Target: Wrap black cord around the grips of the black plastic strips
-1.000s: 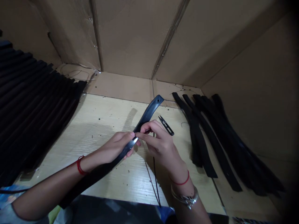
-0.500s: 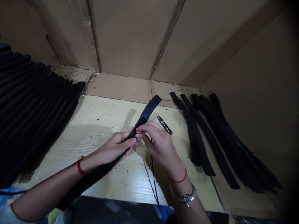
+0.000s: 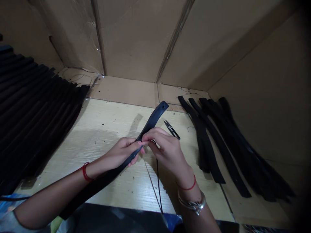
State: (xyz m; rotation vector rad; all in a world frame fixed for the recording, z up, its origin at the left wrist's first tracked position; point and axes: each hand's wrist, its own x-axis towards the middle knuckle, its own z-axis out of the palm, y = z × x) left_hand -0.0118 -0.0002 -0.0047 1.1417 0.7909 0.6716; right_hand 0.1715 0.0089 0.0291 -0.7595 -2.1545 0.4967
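Strap (image 3: 152,120) clamped in left hand (image 3: 122,150) fingers; right hand (image 3: 167,150) fingertips together at strap; snips (image 3: 172,130) at their two o'clock.

Left hand (image 3: 125,150) bare, multi-strand red cord bracelet (image 3: 86,172) at wrist, pale grey sleeve (image 3: 11,223) near elbow. Right hand (image 3: 165,147) bare, thin red cord (image 3: 190,188), silvery bangle (image 3: 194,206) with small charm (image 3: 197,212).

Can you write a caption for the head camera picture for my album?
The left hand grips a black strip, the right hand pinching at its edge, small snips lying nearby.
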